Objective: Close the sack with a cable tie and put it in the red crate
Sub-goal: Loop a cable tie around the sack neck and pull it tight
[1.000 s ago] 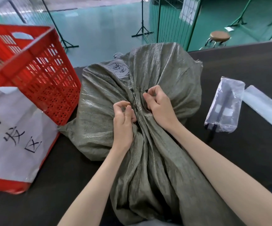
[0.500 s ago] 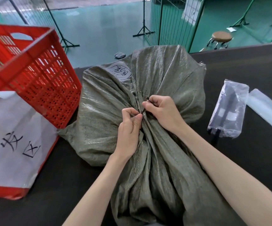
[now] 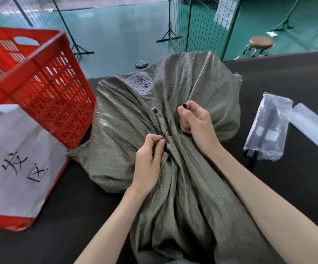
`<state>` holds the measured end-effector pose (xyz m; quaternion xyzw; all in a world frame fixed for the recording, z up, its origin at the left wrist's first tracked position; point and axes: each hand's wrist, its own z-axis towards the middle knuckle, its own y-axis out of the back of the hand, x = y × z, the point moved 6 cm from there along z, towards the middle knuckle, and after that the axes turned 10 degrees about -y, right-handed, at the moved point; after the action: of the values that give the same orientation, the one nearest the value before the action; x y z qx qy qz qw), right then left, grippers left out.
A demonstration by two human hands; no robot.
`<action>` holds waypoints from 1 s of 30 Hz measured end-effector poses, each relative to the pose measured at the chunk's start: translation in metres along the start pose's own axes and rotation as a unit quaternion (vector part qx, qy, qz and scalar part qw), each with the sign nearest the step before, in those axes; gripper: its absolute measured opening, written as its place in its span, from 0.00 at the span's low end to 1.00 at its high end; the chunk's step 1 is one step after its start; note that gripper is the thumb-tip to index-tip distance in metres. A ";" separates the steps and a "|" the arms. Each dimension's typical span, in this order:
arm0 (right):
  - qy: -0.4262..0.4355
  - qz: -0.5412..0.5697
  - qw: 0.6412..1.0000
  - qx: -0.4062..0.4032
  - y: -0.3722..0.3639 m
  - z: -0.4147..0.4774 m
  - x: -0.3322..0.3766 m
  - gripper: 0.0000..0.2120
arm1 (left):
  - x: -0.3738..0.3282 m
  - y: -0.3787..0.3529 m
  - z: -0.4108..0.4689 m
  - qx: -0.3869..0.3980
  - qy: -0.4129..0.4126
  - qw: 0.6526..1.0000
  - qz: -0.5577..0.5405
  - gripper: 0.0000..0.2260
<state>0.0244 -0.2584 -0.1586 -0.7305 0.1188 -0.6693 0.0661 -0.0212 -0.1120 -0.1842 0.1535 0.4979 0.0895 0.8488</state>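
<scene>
A grey-green woven sack [image 3: 127,130] lies on the dark table, its neck gathered into tight folds at the middle. A thin black cable tie [image 3: 164,133] runs around the gathered neck. My left hand [image 3: 149,161] pinches the tie's head end at the neck. My right hand [image 3: 194,121] is closed on the tie's free tail, whose black tip shows above my thumb. The red crate [image 3: 45,88] stands tilted at the left, touching the sack's left side.
A white paper sheet with black characters [image 3: 11,159] hangs on the crate's front. A clear plastic bag of cable ties [image 3: 268,128] and another plastic wrapper [image 3: 312,128] lie on the table [image 3: 297,187] at the right. Beyond the table's far edge are a green floor, wire fencing and a stool [image 3: 259,44].
My right hand has pulled the tie's tail up and to the right, away from my left hand. The hands, close together earlier, are now apart. The view has tipped down slightly.
</scene>
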 end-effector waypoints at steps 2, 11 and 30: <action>-0.002 0.016 1.000 0.017 -0.002 -0.001 0.002 0.13 | 0.000 0.000 0.000 -0.011 0.003 1.000 -0.007 0.03; 0.052 -0.200 0.978 0.005 -0.002 -0.008 0.002 0.10 | -0.001 0.001 0.001 -0.015 -0.007 1.000 -0.005 0.04; 0.126 -0.304 0.944 -0.032 -0.003 -0.012 0.004 0.11 | 0.003 0.003 0.001 -0.016 0.000 1.000 -0.006 0.05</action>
<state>0.0132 -0.2562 -0.1530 -0.6436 -0.0805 -0.7397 -0.1794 -0.0187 -0.1088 -0.1847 0.1370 0.4978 0.0919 0.8515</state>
